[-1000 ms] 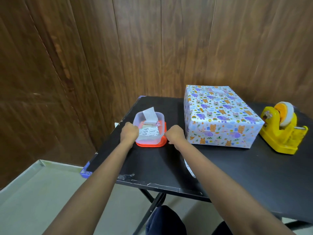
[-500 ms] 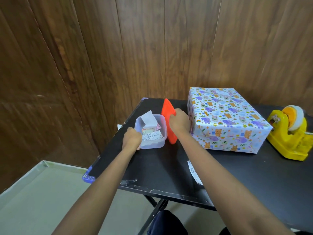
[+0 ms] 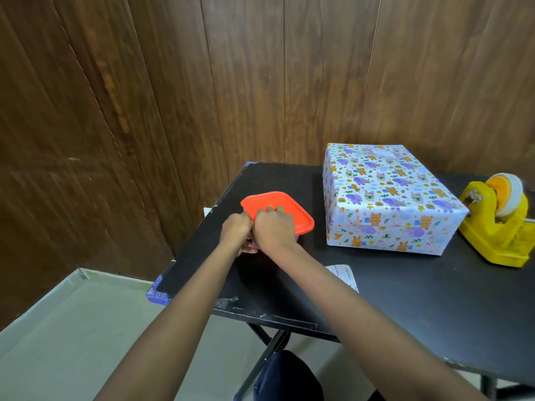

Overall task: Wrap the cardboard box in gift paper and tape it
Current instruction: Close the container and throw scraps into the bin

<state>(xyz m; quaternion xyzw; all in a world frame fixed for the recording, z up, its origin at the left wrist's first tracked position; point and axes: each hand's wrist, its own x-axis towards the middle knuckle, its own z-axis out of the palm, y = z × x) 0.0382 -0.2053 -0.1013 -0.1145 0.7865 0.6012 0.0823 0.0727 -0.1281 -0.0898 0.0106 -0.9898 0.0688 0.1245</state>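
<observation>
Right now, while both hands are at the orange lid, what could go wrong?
1. The left hand and right hand both work at one corner of the orange lid, close to the left edge of the table. A hard push there might tip it or slide it off.
2. The right forearm passes beside the paper strip near the front edge and might sweep it to the floor.
</observation>
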